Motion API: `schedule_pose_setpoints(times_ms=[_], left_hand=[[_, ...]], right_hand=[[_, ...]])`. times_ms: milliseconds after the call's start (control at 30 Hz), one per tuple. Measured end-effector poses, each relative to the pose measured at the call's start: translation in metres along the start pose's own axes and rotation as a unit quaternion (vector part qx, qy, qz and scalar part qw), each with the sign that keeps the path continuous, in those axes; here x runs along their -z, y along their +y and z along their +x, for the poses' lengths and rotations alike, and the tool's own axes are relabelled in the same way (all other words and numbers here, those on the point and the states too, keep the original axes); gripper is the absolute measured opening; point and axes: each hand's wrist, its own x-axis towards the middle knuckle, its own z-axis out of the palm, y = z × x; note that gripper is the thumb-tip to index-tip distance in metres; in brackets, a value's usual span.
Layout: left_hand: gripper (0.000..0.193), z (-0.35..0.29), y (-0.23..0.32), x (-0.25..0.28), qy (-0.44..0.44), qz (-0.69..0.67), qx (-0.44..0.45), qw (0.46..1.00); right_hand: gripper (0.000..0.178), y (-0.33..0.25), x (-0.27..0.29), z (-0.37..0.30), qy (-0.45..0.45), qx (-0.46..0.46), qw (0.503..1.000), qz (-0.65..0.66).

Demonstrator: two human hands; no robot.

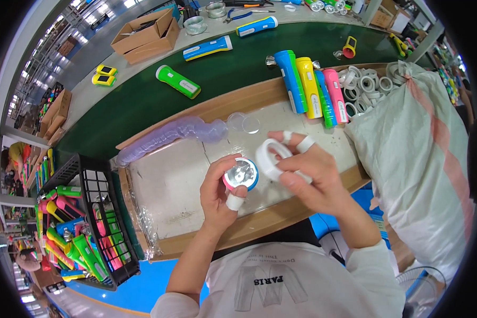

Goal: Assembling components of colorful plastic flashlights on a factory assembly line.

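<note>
Your white shirt (323,289) bears dark lettering (268,280) across the front; labels (312,99) on the standing flashlights (305,77) are too small to read.

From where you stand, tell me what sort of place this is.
Probably a factory assembly line: flashlights lie along a long green belt, more fill a black crate, and loose white rings are heaped nearby.

One view: head-worn fisheye, left unit of a side-by-side pair. It looks steeply down and forward from above the wearer's shirt (323,278). Left hand (217,193), right hand (315,175) and tray (177,204) lie close, near centre. Basket (124,274), left, and sack (405,130), right, flank them; belt (130,103) curves beyond.
</note>
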Motion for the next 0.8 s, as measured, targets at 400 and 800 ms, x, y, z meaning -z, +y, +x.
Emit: schedule_pose_setpoints(times_ms=[400,800], left_hand=[[0.066,-0.008,0.007,0.026,-0.036,0.238,-0.069,0.968],[0.06,-0.013,0.021,0.023,-0.064,0.335,-0.135,0.93]], right_hand=[[0.044,-0.002,-0.061,0.012,0.012,0.093,0.984,-0.153],[0.042,-0.005,-0.065,-0.002,-0.004,0.066,0.992,-0.11]])
